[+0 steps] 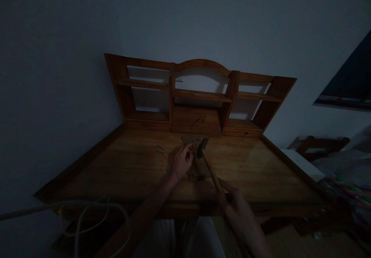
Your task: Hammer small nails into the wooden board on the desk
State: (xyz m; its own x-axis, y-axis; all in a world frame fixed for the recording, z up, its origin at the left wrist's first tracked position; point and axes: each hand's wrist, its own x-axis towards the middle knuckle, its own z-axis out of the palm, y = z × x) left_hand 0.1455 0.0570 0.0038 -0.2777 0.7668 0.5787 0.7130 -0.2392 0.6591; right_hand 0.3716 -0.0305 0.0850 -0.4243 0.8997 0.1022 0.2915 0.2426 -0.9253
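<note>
My right hand (pixel 236 207) is wrapped round the wooden handle of a hammer (pixel 213 171). The hammer's dark head (pixel 202 146) is over a small, dim work spot in the middle of the desk. Just left of the head, my left hand (pixel 182 160) is closed in a pinch. From about its fingertips a thin curved wire (pixel 194 123) rises toward the back. Beneath the hammer and fingers lies a dark, flat piece (pixel 199 175) with a brownish block on it; poor light hides their details.
Two short thin pieces (pixel 160 149) lie left of my left hand on the wooden desk (pixel 116 169). A shelf hutch (pixel 203 95) stands along the back. A pale cable (pixel 87 203) loops at the lower left. A chair (pixel 321 144) is at the right.
</note>
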